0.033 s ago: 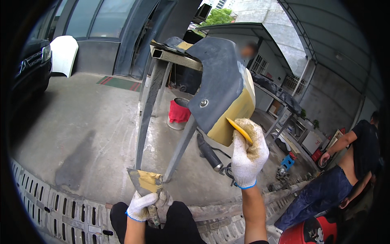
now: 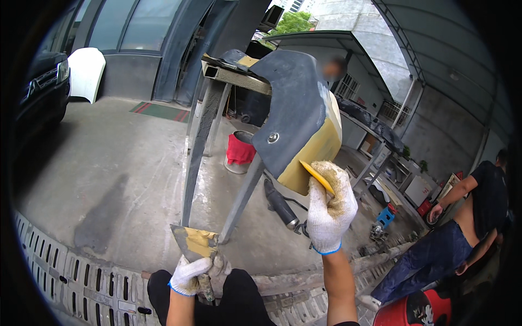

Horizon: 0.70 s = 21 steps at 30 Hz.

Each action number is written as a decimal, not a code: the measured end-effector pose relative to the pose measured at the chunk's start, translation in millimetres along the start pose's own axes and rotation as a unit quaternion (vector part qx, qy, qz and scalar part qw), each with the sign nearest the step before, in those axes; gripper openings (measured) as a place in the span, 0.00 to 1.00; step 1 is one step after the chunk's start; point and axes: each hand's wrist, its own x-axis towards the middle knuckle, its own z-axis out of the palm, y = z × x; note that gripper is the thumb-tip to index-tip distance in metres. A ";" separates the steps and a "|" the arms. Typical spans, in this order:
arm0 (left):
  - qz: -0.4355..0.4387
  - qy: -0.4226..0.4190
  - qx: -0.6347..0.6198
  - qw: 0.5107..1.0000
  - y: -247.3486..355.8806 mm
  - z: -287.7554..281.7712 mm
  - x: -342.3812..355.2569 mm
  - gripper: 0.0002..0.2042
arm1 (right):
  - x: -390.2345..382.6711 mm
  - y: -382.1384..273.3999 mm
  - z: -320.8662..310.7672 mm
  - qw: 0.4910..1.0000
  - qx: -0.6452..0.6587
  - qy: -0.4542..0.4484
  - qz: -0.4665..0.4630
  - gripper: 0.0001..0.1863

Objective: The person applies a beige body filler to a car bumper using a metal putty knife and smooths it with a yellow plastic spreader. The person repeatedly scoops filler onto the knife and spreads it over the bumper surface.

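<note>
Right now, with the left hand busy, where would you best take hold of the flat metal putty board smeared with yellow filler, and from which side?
Grip the flat metal putty board by its lower handle end, from below, where the gloved left hand already wraps it. The wide upper blade carries wet yellow filler and has thin edges, so it is probably best left untouched. The gloved right hand holds the yellow plastic spreader.

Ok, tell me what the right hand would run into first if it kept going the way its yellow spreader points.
Most likely the grey body panel: the right hand holds the yellow spreader with its edge already at the panel's yellow-filled lower corner, apparently touching, though depth is unclear.
</note>
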 end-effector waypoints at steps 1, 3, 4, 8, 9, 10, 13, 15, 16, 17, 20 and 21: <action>-0.004 -0.007 -0.004 1.000 0.0 0.1 -0.1 0.13 | -3.8 -2.1 0.6 1.000 -0.005 -0.007 -0.015 0.13; -0.012 -0.026 -0.025 0.999 -0.9 -2.3 -1.2 0.14 | -12.9 -5.0 1.8 0.999 -0.019 -0.020 -0.042 0.16; -0.016 -0.038 -0.042 0.998 -2.2 -7.3 -2.6 0.16 | -17.5 -6.5 2.7 0.998 -0.021 -0.029 -0.060 0.19; -0.042 0.028 0.014 0.999 -4.3 -25.4 -17.9 0.19 | -44.4 -19.1 6.9 0.986 0.024 -0.144 -0.086 0.21; -0.057 0.031 0.041 0.997 -3.5 -23.6 -21.0 0.20 | -53.8 -21.7 1.1 0.985 0.049 -0.153 -0.057 0.19; -0.067 0.042 0.071 0.994 2.3 -13.0 -23.2 0.20 | -65.1 -22.2 -2.1 0.982 0.082 -0.165 -0.028 0.18; -0.164 0.032 0.207 0.964 17.4 5.1 -37.4 0.19 | -90.1 -35.0 -19.7 0.843 0.405 -0.088 0.345 0.12; -0.242 -0.017 0.279 0.929 21.7 22.7 -29.8 0.14 | -113.0 -27.2 -20.7 0.737 0.549 -0.019 0.395 0.16; -0.210 0.016 0.226 0.951 14.9 35.1 -31.4 0.11 | -121.1 -26.2 -18.8 0.690 0.610 0.003 0.389 0.17; -0.233 -0.004 0.259 0.937 13.2 34.6 -28.4 0.11 | -126.4 -24.9 -19.1 0.665 0.637 -0.003 0.390 0.18; -0.249 -0.003 0.347 0.904 13.5 42.7 -25.4 0.11 | -133.3 -23.8 -17.8 0.608 0.698 -0.016 0.378 0.19; -0.265 0.001 0.368 0.891 15.5 45.6 -22.9 0.10 | -135.4 -23.2 -17.7 0.600 0.705 -0.012 0.377 0.19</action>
